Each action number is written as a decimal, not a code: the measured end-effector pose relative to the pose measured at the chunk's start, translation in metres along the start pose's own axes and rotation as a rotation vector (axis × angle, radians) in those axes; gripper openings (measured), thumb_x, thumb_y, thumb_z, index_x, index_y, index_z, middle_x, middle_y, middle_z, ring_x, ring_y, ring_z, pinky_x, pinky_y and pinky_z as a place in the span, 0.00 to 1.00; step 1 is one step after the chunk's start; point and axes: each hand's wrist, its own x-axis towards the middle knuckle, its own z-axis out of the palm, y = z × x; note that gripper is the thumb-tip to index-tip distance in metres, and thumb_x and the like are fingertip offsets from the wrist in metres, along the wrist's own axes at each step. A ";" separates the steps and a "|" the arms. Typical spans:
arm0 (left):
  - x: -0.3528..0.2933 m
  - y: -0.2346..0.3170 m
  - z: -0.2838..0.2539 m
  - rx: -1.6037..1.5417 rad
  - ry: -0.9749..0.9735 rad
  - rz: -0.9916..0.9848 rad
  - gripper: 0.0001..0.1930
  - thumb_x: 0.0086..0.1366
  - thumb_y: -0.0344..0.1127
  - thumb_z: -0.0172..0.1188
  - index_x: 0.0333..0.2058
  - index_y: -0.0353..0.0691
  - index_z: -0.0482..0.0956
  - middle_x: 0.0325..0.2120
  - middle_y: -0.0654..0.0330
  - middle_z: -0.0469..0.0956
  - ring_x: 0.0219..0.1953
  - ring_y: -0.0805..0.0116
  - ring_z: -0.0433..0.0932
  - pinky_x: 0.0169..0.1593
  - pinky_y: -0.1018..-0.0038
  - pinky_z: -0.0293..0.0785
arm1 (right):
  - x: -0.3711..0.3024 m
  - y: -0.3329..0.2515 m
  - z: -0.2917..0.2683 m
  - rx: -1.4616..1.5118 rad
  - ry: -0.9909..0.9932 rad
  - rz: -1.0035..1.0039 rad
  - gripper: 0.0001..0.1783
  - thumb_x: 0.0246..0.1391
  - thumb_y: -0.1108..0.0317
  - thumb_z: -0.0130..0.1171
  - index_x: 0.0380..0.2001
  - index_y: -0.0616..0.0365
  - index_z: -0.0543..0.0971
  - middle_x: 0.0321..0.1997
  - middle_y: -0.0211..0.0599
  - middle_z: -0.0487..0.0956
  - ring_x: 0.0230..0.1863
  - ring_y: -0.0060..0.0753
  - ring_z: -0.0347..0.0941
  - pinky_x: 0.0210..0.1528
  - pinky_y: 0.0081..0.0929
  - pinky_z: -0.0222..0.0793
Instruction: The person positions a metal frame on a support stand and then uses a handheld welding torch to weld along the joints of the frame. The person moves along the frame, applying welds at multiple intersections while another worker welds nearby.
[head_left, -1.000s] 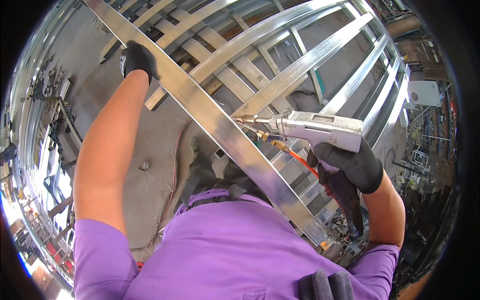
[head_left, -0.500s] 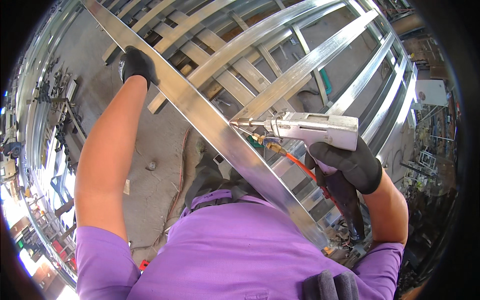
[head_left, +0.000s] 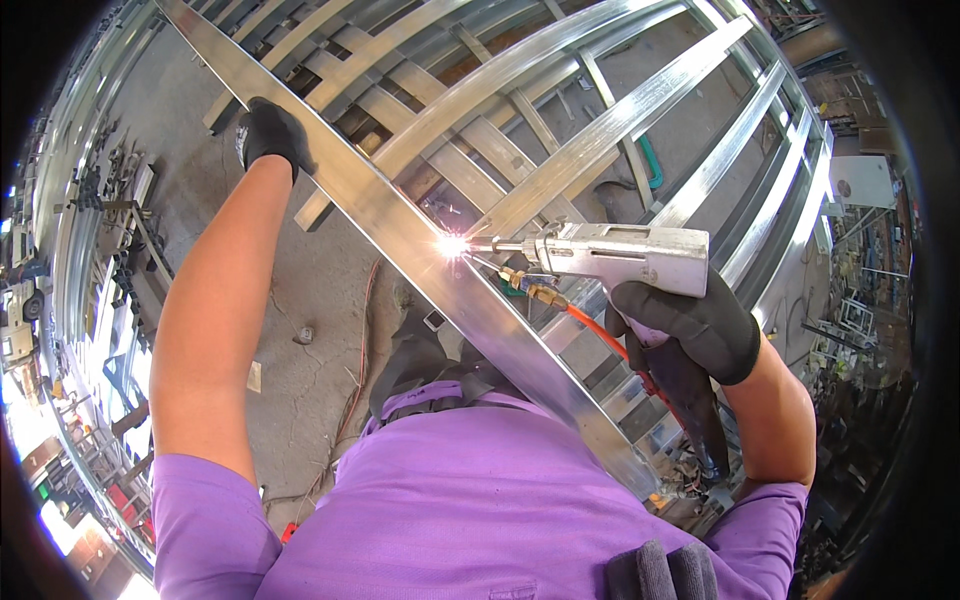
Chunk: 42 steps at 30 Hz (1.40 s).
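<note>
My left hand [head_left: 272,138], in a black glove, grips the edge of a long, flat-faced metal tube [head_left: 375,205] running diagonally in front of me. My right hand [head_left: 695,328], gloved in dark grey, is wrapped round the handle of a silver welding gun [head_left: 635,255]. Its nozzle meets the tube where a slat of the metal frame [head_left: 590,140] joins it. A bright white glow with small sparks [head_left: 453,244] covers that spot and hides the joint. A brass-fitted wire guide [head_left: 535,288] with an orange hose [head_left: 600,333] runs beneath the barrel.
Crossed metal bars [head_left: 480,150] fill the space beyond the tube. A cable [head_left: 362,350] lies on the concrete floor [head_left: 310,270] by my legs. Metal offcuts [head_left: 125,215] are heaped at the left, with more clutter [head_left: 850,330] at the right. A green clamp-like piece [head_left: 651,160] shows among the bars.
A bright glow with sparks has appeared at the nozzle tip. The welding gun and my right hand have shifted slightly left; my left hand keeps its place on the tube.
</note>
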 end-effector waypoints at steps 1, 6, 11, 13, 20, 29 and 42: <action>-0.001 0.001 -0.002 -0.013 -0.001 -0.011 0.31 0.78 0.51 0.37 0.52 0.33 0.85 0.53 0.44 0.84 0.55 0.42 0.83 0.58 0.53 0.77 | 0.000 0.000 0.000 0.005 0.003 0.000 0.27 0.68 0.69 0.61 0.68 0.61 0.71 0.34 0.37 0.82 0.25 0.25 0.77 0.29 0.24 0.75; -0.006 0.007 -0.009 0.205 -0.018 0.055 0.26 0.77 0.49 0.43 0.51 0.33 0.83 0.54 0.43 0.83 0.55 0.43 0.83 0.57 0.53 0.79 | 0.000 -0.004 0.002 0.007 0.000 0.016 0.27 0.67 0.71 0.60 0.67 0.62 0.71 0.34 0.37 0.82 0.27 0.25 0.78 0.30 0.24 0.77; -0.021 0.020 -0.018 0.615 -0.069 0.216 0.19 0.75 0.43 0.49 0.50 0.34 0.79 0.53 0.43 0.84 0.55 0.43 0.83 0.55 0.54 0.82 | 0.000 -0.001 -0.002 0.023 -0.026 -0.007 0.28 0.64 0.74 0.61 0.66 0.64 0.71 0.36 0.38 0.82 0.29 0.25 0.78 0.31 0.24 0.77; -0.016 0.019 -0.013 0.666 -0.054 0.232 0.19 0.75 0.44 0.50 0.51 0.33 0.79 0.53 0.44 0.84 0.55 0.44 0.83 0.55 0.55 0.82 | -0.002 -0.002 -0.001 0.010 -0.017 -0.010 0.28 0.63 0.74 0.61 0.65 0.64 0.72 0.36 0.38 0.82 0.29 0.25 0.78 0.31 0.24 0.77; -0.009 0.009 -0.008 0.155 -0.031 -0.001 0.29 0.77 0.51 0.40 0.56 0.32 0.81 0.57 0.46 0.82 0.58 0.45 0.82 0.60 0.55 0.78 | -0.002 -0.001 -0.002 0.009 -0.022 0.022 0.28 0.62 0.73 0.62 0.65 0.64 0.73 0.37 0.35 0.82 0.29 0.24 0.78 0.31 0.23 0.76; 0.007 0.006 -0.010 0.618 -0.005 0.179 0.32 0.49 0.40 0.73 0.52 0.32 0.78 0.50 0.41 0.84 0.55 0.44 0.84 0.57 0.56 0.81 | -0.004 0.001 -0.006 -0.041 -0.034 0.037 0.28 0.62 0.74 0.62 0.66 0.64 0.72 0.36 0.34 0.82 0.29 0.23 0.78 0.32 0.23 0.77; -0.009 0.022 -0.017 0.793 -0.158 0.141 0.41 0.51 0.54 0.80 0.59 0.40 0.76 0.59 0.52 0.81 0.61 0.56 0.81 0.62 0.63 0.79 | -0.010 0.008 -0.007 -0.032 -0.028 0.049 0.27 0.60 0.74 0.62 0.64 0.63 0.75 0.35 0.33 0.81 0.28 0.23 0.77 0.31 0.23 0.76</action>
